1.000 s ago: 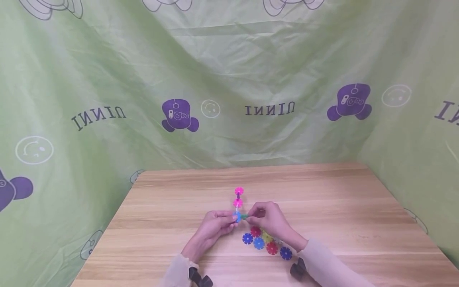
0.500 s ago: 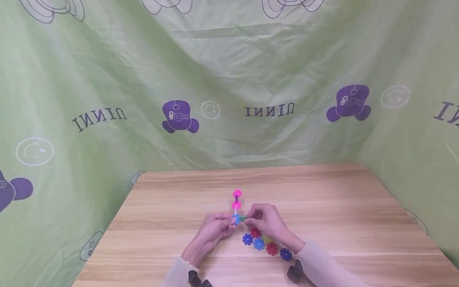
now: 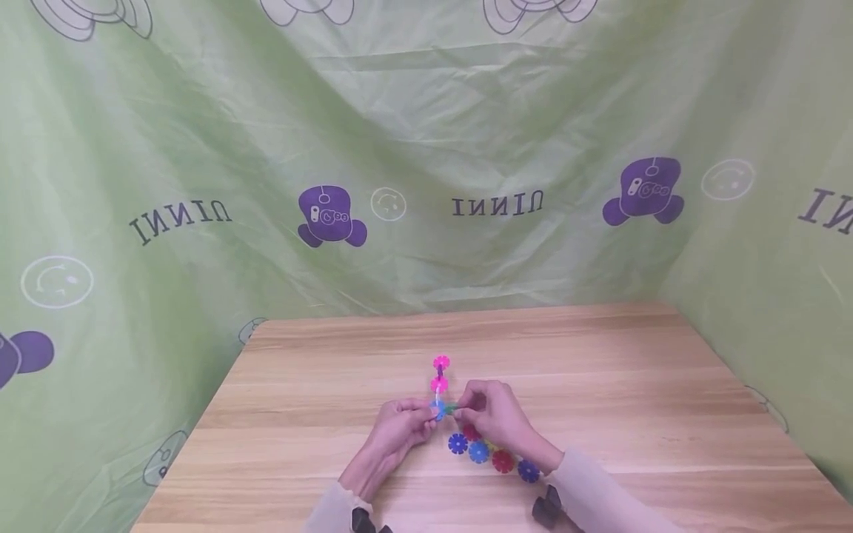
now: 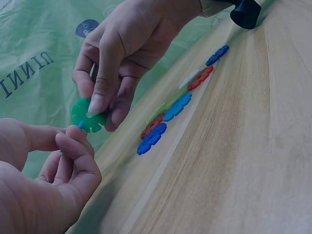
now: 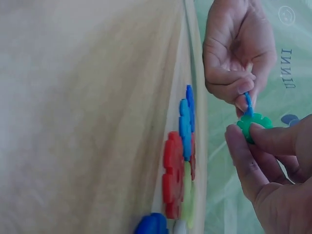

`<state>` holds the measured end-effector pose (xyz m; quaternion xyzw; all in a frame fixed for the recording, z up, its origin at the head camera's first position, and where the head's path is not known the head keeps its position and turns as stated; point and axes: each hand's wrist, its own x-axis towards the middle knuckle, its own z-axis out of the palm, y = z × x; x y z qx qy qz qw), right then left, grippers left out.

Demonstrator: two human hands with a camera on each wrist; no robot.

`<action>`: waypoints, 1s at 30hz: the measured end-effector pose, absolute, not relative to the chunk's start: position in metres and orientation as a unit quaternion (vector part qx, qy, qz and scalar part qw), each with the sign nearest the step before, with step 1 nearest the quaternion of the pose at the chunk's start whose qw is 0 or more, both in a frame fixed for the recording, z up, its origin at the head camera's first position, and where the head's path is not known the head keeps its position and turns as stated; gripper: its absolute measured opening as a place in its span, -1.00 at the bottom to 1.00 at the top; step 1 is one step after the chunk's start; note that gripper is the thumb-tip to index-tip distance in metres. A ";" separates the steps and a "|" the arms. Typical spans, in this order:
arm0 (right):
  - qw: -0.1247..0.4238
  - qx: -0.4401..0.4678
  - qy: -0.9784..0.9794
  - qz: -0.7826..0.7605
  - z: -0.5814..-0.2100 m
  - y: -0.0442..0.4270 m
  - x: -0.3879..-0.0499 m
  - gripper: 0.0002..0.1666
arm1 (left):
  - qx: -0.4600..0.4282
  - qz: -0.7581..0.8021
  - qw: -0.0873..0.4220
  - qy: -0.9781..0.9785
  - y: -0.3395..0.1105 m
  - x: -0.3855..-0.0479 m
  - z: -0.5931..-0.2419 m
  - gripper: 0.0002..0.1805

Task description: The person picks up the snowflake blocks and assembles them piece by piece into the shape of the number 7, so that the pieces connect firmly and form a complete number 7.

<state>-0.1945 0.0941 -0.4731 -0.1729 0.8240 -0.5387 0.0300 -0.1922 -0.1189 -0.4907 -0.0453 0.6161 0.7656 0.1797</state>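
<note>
A person's left hand (image 3: 400, 426) and right hand (image 3: 496, 414) meet above a wood-grain table (image 3: 300, 370), 12 o'clock being the far edge in the head view. The left thumb and fingers pinch a light-blue disc (image 3: 440, 409); the right thumb and fingertips are clamped on a green disc (image 4: 87, 116) at its 3 o'clock side. Flat, bright and opaque, the green disc has a rim cut by short slots into petal-like teeth. The light-blue disc, edge-on in the right wrist view, touches its rim; how deeply they are slotted together cannot be told.

From the light-blue disc a chain runs to 12 o'clock: a white piece (image 3: 437, 397), a pink disc (image 3: 439, 385), a purple piece (image 3: 440, 373) and a second pink disc (image 3: 441, 363) at the tip.

Loose notched discs (image 3: 478, 451) lie grouped on the table from 5 round to 4 o'clock of the hands, in dark blue, light blue, red, yellow-green and white, some partly hidden behind the right hand. A green printed cloth (image 3: 426, 111) hangs beyond, at 12 o'clock.
</note>
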 end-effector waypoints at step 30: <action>0.044 -0.177 0.822 -0.540 -0.461 0.109 -0.199 -0.90 | -0.034 0.769 0.187 0.610 -0.112 -0.197 -0.488 -0.79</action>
